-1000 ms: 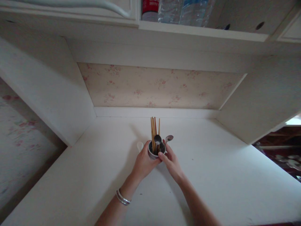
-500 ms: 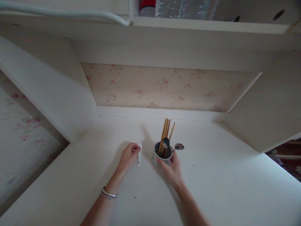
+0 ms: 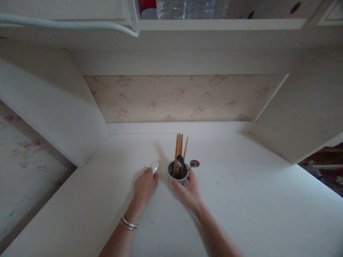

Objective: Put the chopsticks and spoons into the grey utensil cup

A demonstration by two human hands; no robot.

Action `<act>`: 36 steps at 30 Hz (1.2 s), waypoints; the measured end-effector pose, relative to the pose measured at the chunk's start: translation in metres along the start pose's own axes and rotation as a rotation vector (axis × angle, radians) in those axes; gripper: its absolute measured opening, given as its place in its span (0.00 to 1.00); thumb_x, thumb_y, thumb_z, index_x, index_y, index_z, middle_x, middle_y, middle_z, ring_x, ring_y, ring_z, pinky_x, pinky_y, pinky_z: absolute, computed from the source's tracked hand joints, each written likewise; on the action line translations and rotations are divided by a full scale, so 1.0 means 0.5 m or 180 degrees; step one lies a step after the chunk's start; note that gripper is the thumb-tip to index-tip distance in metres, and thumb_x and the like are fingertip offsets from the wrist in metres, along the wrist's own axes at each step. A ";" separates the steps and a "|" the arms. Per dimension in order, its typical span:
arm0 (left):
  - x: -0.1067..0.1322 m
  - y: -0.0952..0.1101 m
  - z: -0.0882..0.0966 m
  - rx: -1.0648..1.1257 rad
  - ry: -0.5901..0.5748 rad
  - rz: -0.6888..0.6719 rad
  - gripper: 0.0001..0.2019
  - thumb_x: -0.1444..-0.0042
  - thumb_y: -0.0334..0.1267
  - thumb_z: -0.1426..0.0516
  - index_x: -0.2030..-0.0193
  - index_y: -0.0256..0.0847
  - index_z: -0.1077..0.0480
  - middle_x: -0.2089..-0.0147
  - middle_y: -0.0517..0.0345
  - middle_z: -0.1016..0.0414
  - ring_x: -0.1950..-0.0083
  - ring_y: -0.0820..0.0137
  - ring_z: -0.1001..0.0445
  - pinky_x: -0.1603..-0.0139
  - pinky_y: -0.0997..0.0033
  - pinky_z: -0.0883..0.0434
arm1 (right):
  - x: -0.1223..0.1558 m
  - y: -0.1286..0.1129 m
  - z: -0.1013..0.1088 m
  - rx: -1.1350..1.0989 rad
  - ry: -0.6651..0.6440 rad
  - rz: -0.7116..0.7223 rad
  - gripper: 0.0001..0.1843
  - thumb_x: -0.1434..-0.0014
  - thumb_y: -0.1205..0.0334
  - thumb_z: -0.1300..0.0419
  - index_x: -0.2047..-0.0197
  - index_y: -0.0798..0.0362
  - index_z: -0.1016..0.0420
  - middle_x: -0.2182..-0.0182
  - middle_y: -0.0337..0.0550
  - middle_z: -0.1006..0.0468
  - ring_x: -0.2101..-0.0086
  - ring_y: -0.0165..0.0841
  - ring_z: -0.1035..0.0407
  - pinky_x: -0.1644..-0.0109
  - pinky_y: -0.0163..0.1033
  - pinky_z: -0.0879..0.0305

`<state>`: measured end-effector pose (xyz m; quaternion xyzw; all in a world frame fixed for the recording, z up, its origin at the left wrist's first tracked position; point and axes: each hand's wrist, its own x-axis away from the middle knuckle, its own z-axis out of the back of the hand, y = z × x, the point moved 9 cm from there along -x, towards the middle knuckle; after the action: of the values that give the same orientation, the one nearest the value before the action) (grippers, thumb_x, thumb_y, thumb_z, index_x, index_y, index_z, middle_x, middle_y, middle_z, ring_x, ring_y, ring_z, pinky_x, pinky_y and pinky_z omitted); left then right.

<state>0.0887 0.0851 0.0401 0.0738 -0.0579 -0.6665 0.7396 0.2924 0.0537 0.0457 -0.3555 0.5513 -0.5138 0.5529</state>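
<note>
My left hand (image 3: 146, 184) is closed round the handle of a white spoon (image 3: 154, 165), whose bowl points away from me. Most of the spoon's handle is hidden under the fingers. My right hand (image 3: 190, 191) grips the lower right side of a white utensil cup (image 3: 170, 174), thumb in front and fingers behind. Several wooden chopsticks (image 3: 178, 148) stand in the cup. With them are a dark-looking spoon (image 3: 180, 160) and a metal spoon (image 3: 194, 163) that leans out over the right rim.
The white tabletop (image 3: 241, 200) has a few tiny specks. Behind it is a floral back panel (image 3: 160, 100) between white side walls. Overhead, a shelf (image 3: 222, 24) holds clear plastic bottles (image 3: 187, 9), and a white cable (image 3: 66, 24) hangs at upper left.
My left hand has shifted from the spoon's bowl down onto its handle, leaving the bowl uncovered. My right hand stays on the cup. The whole view has shifted slightly.
</note>
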 end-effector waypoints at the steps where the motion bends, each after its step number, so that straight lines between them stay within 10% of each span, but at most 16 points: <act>1: -0.004 -0.005 -0.002 0.0048 -0.0024 0.0000 0.17 0.36 0.42 0.55 0.57 0.34 0.30 0.59 0.38 0.21 0.60 0.55 0.21 0.62 0.64 0.32 | 0.002 -0.002 -0.002 0.0039 -0.0028 0.0007 0.29 0.52 0.55 0.30 0.48 0.49 0.31 0.57 0.43 0.21 0.57 0.43 0.27 0.51 0.48 0.30; 13: -0.012 -0.003 0.064 0.4409 0.0460 -0.0104 0.20 0.45 0.56 0.43 0.68 0.37 0.30 0.79 0.64 0.35 0.75 0.75 0.37 0.72 0.76 0.39 | 0.008 -0.016 -0.019 0.0127 -0.0201 0.0192 0.32 0.52 0.55 0.30 0.44 0.46 0.33 0.52 0.43 0.23 0.52 0.45 0.28 0.45 0.52 0.33; 22: 0.013 0.017 0.118 0.4330 0.0936 -0.0179 0.16 0.41 0.49 0.42 0.68 0.38 0.26 0.81 0.67 0.42 0.77 0.77 0.43 0.74 0.76 0.44 | 0.007 -0.028 -0.016 0.0252 -0.0156 0.0295 0.32 0.52 0.55 0.29 0.45 0.48 0.31 0.52 0.46 0.23 0.52 0.45 0.28 0.46 0.51 0.33; 31: 0.012 0.088 0.084 0.3388 0.0543 -0.0759 0.16 0.40 0.47 0.44 0.71 0.40 0.22 0.61 0.55 0.27 0.60 0.69 0.27 0.59 0.73 0.31 | 0.008 -0.014 -0.024 0.0215 -0.0245 0.0204 0.29 0.52 0.55 0.29 0.47 0.48 0.31 0.54 0.44 0.22 0.54 0.45 0.27 0.48 0.51 0.31; 36: 0.013 0.089 0.065 0.3551 0.0481 -0.0739 0.15 0.40 0.47 0.44 0.54 0.43 0.22 0.53 0.53 0.26 0.53 0.67 0.26 0.57 0.71 0.29 | 0.009 -0.010 -0.023 0.0307 -0.0236 0.0199 0.28 0.52 0.55 0.29 0.49 0.47 0.30 0.55 0.43 0.22 0.55 0.45 0.27 0.50 0.50 0.31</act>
<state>0.1269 0.0819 0.0804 0.5062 -0.3393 -0.6048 0.5127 0.2798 0.0502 0.0479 -0.3298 0.5159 -0.5087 0.6052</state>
